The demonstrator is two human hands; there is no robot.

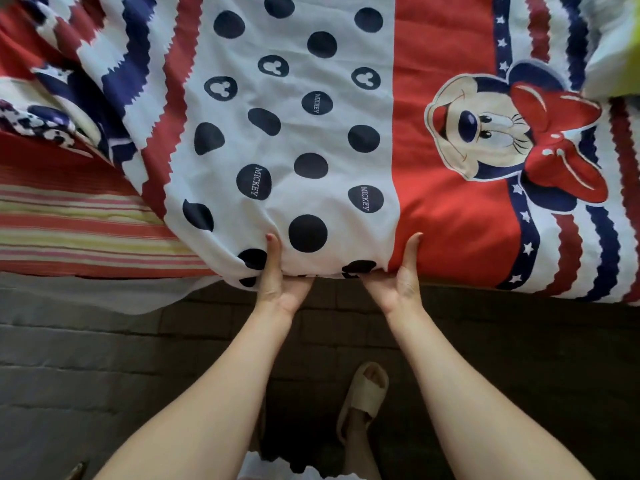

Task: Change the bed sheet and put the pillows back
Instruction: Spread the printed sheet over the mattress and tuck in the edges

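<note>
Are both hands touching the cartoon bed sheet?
Touching. The head view shows the left hand and right hand gripping the sheet's near edge, thumbs lying on top.

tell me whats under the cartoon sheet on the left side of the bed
A striped layer in red, yellow and pink shows where the cartoon sheet has not yet reached. How far it runs beneath is hidden. The left hand and right hand grip the sheet's near edge, fingers tucked under.

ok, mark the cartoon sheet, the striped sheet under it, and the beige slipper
cartoon sheet (311, 140), head view, white dotted panel.
striped sheet (76, 233), head view, exposed stripes at left.
beige slipper (363, 396), head view, strap over the foot.
</note>
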